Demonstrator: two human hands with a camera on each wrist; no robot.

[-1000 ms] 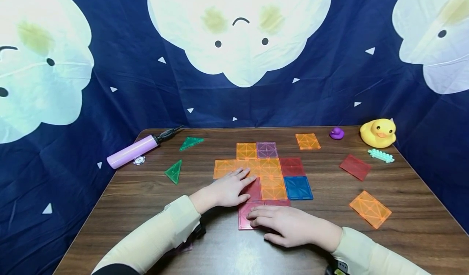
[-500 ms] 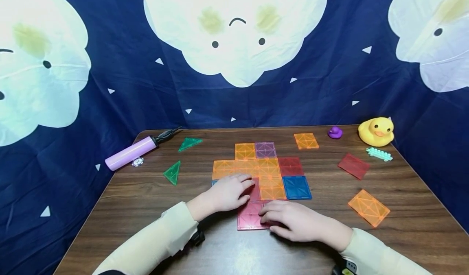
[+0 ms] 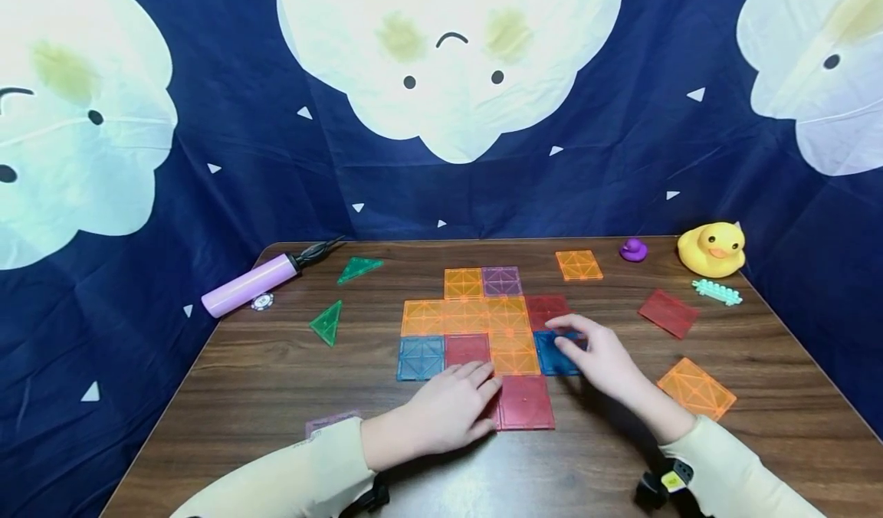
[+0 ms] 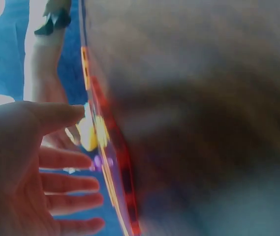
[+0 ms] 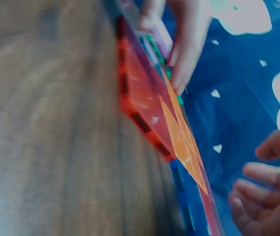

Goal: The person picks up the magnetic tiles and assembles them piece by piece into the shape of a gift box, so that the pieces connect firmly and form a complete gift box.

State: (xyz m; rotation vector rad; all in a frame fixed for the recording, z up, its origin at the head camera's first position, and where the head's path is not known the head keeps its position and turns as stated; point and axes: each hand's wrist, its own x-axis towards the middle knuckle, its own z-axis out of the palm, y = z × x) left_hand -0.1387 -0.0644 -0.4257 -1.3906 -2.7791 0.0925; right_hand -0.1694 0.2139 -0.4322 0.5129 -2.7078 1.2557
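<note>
On the far left lie one pink pump (image 3: 250, 283) and two green triangles (image 3: 327, 323). The left hand (image 3: 448, 411), fingers straight, touches the near red tile (image 3: 526, 401) of the nine-tile patch. The right hand (image 3: 599, 353), fingers loosely apart, rests on the blue tile (image 3: 556, 353). Two ducks (image 3: 713, 249) sit far right.

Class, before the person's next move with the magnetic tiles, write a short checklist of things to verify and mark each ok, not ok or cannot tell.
1. Left hand rests flat beside the near red tile: ok.
2. Right hand is over the blue tile, holding nothing: ok.
3. Whether the right hand's fingers actually touch the blue tile: cannot tell.
4. Near red tile sits flush under the orange tile: ok.
5. Spare orange tile lies loose on the table, near the right arm: ok.
6. All tiles joined to the mat: not ok, some lie loose.
</note>
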